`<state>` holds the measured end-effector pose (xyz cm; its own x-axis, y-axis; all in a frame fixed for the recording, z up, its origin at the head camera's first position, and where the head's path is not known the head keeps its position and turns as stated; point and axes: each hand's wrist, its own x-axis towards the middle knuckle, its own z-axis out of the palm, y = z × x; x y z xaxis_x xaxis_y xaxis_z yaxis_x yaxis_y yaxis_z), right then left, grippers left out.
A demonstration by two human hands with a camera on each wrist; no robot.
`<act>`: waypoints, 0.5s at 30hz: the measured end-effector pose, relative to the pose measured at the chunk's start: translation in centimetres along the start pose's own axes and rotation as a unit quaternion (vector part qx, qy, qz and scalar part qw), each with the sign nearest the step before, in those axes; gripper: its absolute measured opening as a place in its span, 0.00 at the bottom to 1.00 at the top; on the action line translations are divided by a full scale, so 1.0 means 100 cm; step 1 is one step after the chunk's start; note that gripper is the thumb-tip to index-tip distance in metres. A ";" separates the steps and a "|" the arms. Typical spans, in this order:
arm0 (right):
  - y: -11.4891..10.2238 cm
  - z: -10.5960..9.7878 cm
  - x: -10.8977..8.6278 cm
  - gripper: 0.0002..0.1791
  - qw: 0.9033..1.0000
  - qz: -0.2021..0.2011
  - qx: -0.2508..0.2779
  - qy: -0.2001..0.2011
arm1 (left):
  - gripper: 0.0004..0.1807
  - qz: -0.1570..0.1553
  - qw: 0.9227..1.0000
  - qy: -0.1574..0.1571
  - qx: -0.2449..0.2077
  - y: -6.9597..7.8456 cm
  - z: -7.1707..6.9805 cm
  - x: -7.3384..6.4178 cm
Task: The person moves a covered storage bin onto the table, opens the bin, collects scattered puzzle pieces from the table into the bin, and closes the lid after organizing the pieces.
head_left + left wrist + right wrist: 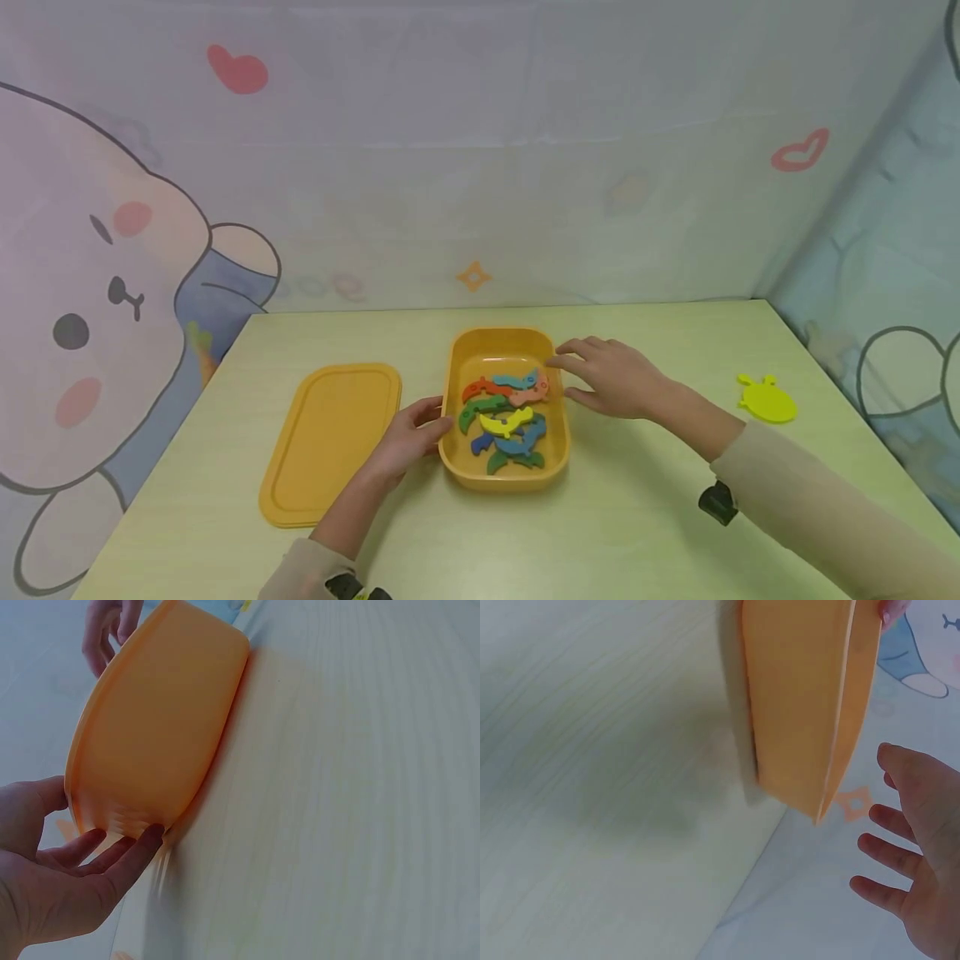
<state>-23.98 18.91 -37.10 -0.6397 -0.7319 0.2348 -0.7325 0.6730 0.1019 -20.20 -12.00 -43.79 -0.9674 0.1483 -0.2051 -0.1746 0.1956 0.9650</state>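
Observation:
A yellow-orange plastic box (502, 482) stands in the middle of the table. Several flat, colourful animal-shaped pieces lie in it, among them a yellow one (506, 423), a red one (480, 388) and a pink one (531, 392). My left hand (408, 440) holds the box at its left side, thumb at the rim and fingertips against the outer wall, as the left wrist view shows. Beside the right rim hovers my right hand (611, 377), its fingers spread and nothing held. In the right wrist view that hand (922, 855) is apart from the box.
Left of the box, a matching orange lid (330, 446) lies flat on the table (570, 542). A bright yellow animal-shaped piece (768, 402) lies near the table's right edge. Behind the table hangs a printed cloth (480, 167).

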 end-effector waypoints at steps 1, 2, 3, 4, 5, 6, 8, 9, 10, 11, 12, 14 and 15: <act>0.002 0.000 -0.003 0.24 1.000 0.006 0.001 -0.003 | 0.25 0.000 1.000 0.000 0.001 0.000 0.000 0.000; 0.004 0.001 -0.006 0.24 1.000 0.011 0.002 -0.005 | 0.25 -0.001 1.000 0.001 0.001 0.000 0.000 0.000; 0.006 0.001 -0.008 0.23 1.000 0.016 0.003 -0.007 | 0.25 -0.001 1.000 0.002 0.002 0.000 0.000 0.000; 0.008 0.002 -0.011 0.23 1.000 0.021 0.004 -0.010 | 0.25 -0.001 1.000 0.002 0.002 0.000 0.000 0.000; 0.010 0.003 -0.014 0.23 1.000 0.025 0.005 -0.012 | 0.25 -0.001 1.000 0.001 0.001 0.000 0.000 0.000; 0.012 0.004 -0.017 0.23 0.999 0.029 0.006 -0.013 | 0.25 -0.001 1.000 0.001 -0.001 0.000 0.000 0.000; 0.018 0.006 -0.023 0.23 0.999 0.037 0.007 -0.014 | 0.25 0.000 1.000 0.001 -0.002 0.001 0.001 0.000; 0.021 0.007 -0.027 0.23 0.999 0.041 0.007 -0.014 | 0.25 0.000 1.000 0.001 -0.002 0.001 0.001 0.000; 0.024 0.009 -0.030 0.23 0.999 0.045 0.005 -0.014 | 0.25 0.000 1.000 0.002 -0.002 0.001 0.001 0.000; 0.027 0.010 -0.033 0.23 0.999 0.050 0.005 -0.013 | 0.25 0.000 1.000 0.002 -0.002 0.001 0.001 0.000; 0.031 0.011 -0.037 0.23 0.998 0.054 0.004 -0.011 | 0.25 0.000 1.000 0.003 -0.002 0.001 0.001 0.000; 0.037 0.012 -0.044 0.24 0.998 0.062 0.003 -0.008 | 0.25 -0.001 1.000 0.003 -0.002 0.002 0.002 -0.001; 0.041 0.013 -0.048 0.24 0.998 0.066 0.002 -0.007 | 0.26 -0.001 1.000 0.003 0.000 0.002 0.002 -0.001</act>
<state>-24.20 25.04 -39.03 -0.7333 -0.6387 0.2331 -0.6432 0.7628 0.0664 -20.13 -11.79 -43.64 -0.9680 0.1424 -0.2066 -0.1771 0.1954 0.9646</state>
